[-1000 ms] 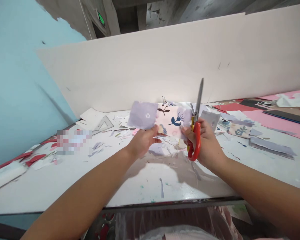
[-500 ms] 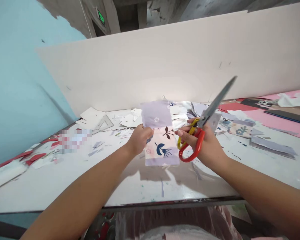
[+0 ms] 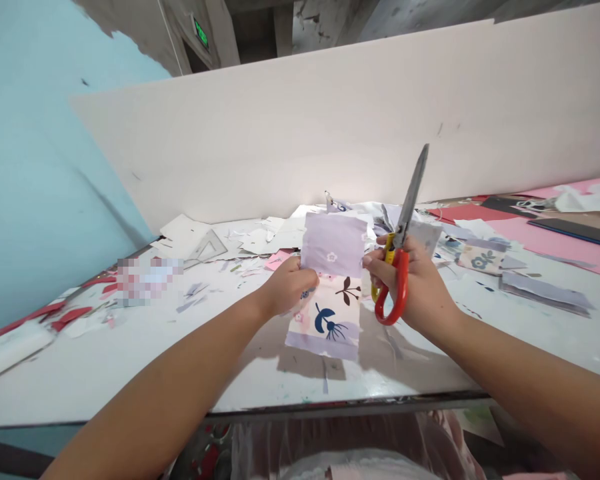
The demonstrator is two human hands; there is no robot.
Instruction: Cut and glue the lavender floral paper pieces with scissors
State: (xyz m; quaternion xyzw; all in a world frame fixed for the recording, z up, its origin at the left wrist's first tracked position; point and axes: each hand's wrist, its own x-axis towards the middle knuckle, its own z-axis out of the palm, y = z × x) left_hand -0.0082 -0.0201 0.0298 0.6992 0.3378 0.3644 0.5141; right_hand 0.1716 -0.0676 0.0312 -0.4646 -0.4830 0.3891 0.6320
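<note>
While the left hand (image 3: pixel 290 288) is pinching a lilac floral fabric piece (image 3: pixel 333 247), the right hand (image 3: pixel 413 283) is gripping red-handled scissors (image 3: pixel 406 217), blades closed and pointing up.

Both hands are closed, the left on the fabric's edge and the right around the scissor handles. The fabric is hanging at 12 o'clock above the white table (image 3: pixel 130 360), just beside the right hand. A clear set square (image 3: pixel 207 248) is lying at 11 o'clock among paper scraps (image 3: pixel 275 235), a flowered fabric scrap (image 3: pixel 480 257) at 2 o'clock, and a pink paper sheet (image 3: pixel 555 241) at 3 o'clock.
</note>
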